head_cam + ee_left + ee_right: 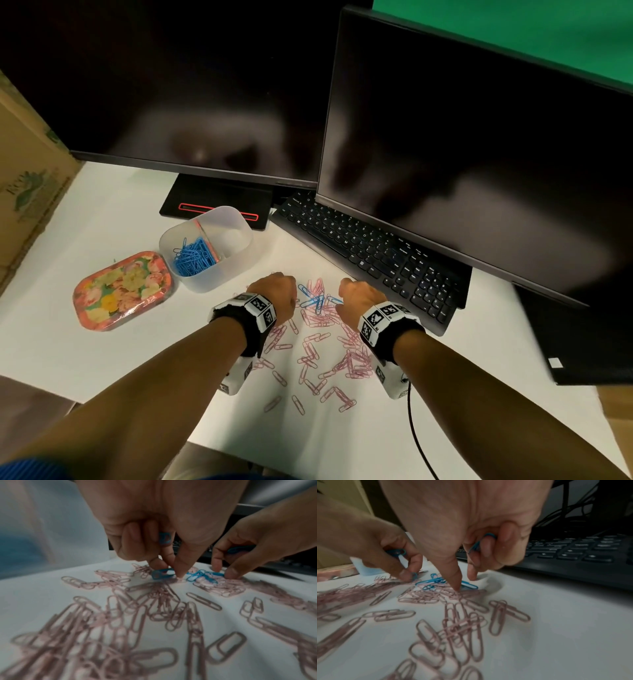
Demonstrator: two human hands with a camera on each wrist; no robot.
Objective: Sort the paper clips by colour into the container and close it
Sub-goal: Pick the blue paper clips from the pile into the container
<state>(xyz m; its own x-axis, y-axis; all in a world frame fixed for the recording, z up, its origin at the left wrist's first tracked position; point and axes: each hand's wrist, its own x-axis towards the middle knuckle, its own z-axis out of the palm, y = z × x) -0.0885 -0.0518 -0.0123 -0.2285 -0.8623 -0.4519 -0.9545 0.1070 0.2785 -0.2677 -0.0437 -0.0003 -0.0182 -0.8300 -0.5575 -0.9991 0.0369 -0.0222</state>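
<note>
Pink paper clips (318,346) lie scattered over the white table, with a few blue paper clips (312,298) at the far end of the pile. My left hand (274,289) keeps a blue clip (164,538) tucked under its curled fingers, while thumb and forefinger pinch another blue clip (163,574) on the table. My right hand (356,296) holds blue clips (481,543) in its curled fingers; its thumb and forefinger touch down by a blue clip (469,586). The translucent container (239,226) stands open at the back left, with blue clips (193,258) in its left compartment.
The floral lid (121,291) lies left of the container. A black keyboard (370,253) sits just right of my right hand, under the right monitor (479,154). A second monitor's stand (215,202) is behind the container. A cardboard box (27,178) stands at far left.
</note>
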